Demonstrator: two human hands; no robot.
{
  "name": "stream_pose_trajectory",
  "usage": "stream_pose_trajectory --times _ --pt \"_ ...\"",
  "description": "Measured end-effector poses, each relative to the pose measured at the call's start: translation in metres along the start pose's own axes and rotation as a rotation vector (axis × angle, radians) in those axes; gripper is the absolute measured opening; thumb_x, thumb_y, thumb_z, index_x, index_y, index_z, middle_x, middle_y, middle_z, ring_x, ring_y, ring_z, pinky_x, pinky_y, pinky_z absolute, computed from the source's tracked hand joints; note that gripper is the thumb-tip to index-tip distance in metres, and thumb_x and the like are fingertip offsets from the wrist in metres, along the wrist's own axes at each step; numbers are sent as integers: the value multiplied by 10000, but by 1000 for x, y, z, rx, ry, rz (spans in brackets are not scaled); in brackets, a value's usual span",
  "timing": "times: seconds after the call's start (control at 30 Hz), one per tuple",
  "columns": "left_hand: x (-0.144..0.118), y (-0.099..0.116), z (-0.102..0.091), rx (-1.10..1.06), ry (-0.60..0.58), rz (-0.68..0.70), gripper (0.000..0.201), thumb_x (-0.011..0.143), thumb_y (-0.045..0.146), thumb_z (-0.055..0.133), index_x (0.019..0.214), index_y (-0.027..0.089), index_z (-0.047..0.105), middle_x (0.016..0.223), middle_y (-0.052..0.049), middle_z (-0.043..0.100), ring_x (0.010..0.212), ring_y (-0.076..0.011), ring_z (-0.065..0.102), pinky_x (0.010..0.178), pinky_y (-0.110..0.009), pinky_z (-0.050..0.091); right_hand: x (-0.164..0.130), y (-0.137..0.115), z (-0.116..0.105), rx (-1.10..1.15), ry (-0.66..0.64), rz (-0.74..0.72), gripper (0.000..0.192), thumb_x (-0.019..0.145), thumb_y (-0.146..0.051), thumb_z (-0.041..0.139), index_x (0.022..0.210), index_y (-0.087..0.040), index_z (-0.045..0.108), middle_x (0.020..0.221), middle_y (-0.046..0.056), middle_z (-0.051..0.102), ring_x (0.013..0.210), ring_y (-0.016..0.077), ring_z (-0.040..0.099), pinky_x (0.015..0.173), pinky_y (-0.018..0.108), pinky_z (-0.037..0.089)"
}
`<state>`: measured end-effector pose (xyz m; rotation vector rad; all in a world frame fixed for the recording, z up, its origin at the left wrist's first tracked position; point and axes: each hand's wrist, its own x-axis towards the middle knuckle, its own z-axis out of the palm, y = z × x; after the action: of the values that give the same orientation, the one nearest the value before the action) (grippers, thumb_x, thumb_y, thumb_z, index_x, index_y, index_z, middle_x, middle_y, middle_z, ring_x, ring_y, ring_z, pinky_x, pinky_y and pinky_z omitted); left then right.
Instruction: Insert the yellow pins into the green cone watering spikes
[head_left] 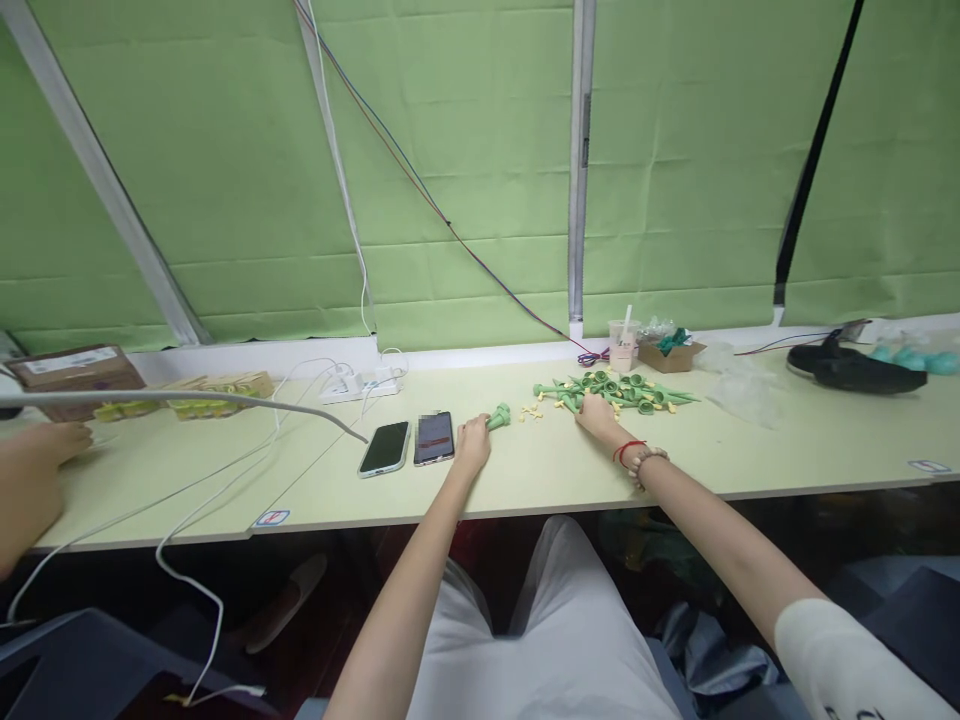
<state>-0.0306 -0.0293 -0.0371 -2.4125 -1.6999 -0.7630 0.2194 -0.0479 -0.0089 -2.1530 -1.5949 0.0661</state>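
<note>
Pale table, left hand gripping green piece, right hand reaching pile

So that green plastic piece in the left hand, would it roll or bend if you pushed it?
The green piece looks like moulded plastic, so probably stiff and light. Its flared end suggests it would roll in a curve rather than straight. The left hand grips it alone, so it likely lifts easily.

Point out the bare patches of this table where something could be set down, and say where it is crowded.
Free: the table front strip right of the right hand, before the clear plastic bags; also between the left hand and the right. Crowded: the green parts pile, the two phones, and the cables at left.
</note>
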Motion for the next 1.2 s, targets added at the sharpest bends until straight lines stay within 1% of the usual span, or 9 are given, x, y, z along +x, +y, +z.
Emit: stream_pose_trajectory --times 0.2,0.3,0.4,0.53,0.67,0.8,0.9,1.0,1.2 --pt "-7 9 -11 3 128 21 301 862 203 377 1133 141 493 1139 -123 561 1076 -241 479 892 -343 337 1 0 -4 198 34 43 153 683 -222 620 703 -82 676 790 174 674 854 280 630 672 288 444" --pt "-12 15 -18 -44 234 106 259 879 225 345 1044 167 535 1056 -99 590 992 -222 506 862 -339 350 -2 -5 -4 362 47 35 196 710 -236 586 572 -109 640 643 131 658 775 255 632 664 283 445" --pt "-15 18 -21 -165 289 148 244 882 232 339 971 170 557 970 -86 610 926 -201 530 831 -325 373 -7 -17 -1 569 7 2 249 760 -253 554 561 -119 619 578 97 632 708 213 623 656 277 464" --pt "-16 16 -24 -425 276 81 301 883 359 356 961 172 579 897 -71 632 803 -171 563 747 -292 414 -18 -40 5 878 -183 -129 251 812 -335 545 700 -132 641 673 71 648 655 137 609 613 230 504" --pt "-17 11 -26 -607 276 -54 422 880 469 301 1067 177 541 803 -47 637 726 -160 574 701 -285 420 -37 -63 10 1032 -421 -275 256 744 -390 643 752 -135 664 719 49 645 637 112 596 574 213 523" --pt "-17 10 -26 -744 350 -122 414 861 493 316 835 170 572 646 -23 591 598 -137 542 642 -268 417 -48 -79 17 1056 -698 -421 345 701 -464 664 755 -122 661 720 40 627 596 97 583 502 187 505" --pt "-18 13 -25 -862 363 -182 404 824 509 379 645 172 514 547 -11 538 521 -123 508 561 -250 404 -48 -88 22 994 -612 -430 357 698 -481 657 795 -137 653 735 34 636 535 89 578 427 170 464" --pt "-20 17 -24 -936 302 -173 410 794 535 414 633 168 498 505 2 508 475 -113 474 487 -235 370 -46 -95 21 1124 -494 -337 332 741 -477 617 824 -156 638 709 21 642 502 80 566 429 169 458" --pt "-27 22 -24 -910 202 -56 434 851 527 321 668 176 496 412 34 453 431 -107 445 502 -229 352 -46 -97 7 1292 -584 -247 242 749 -368 657 743 -128 624 692 42 652 593 87 604 651 207 519"
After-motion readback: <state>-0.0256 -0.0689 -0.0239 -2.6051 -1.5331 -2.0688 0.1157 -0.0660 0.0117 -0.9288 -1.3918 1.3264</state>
